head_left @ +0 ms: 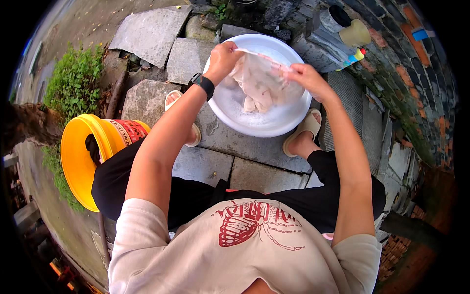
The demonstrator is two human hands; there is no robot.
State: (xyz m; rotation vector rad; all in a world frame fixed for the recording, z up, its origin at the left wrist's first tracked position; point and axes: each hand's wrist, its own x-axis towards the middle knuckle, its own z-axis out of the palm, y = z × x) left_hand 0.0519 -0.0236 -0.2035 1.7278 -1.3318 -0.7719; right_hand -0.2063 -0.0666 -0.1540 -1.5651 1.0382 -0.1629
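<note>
A wet, pale garment (254, 83) with reddish marks hangs stretched between my two hands over a white basin (223, 110). My left hand (224, 60) pinches its upper left edge, and a black watch sits on that wrist. At the other end of the same edge, my right hand (309, 79) grips the cloth with thumb and fingers. The garment's lower folds droop into sudsy water (240, 113). I cannot make out what kind of garment it is.
On my left stands a yellow bucket (81, 161) with dark cloth inside. A stone ledge (318, 51) at the far right bears a black container (335, 18), a beige container (354, 34) and a colourful bottle (353, 58). A brick wall (416, 63) rises on the right; uneven stone slabs (259, 174) lie below.
</note>
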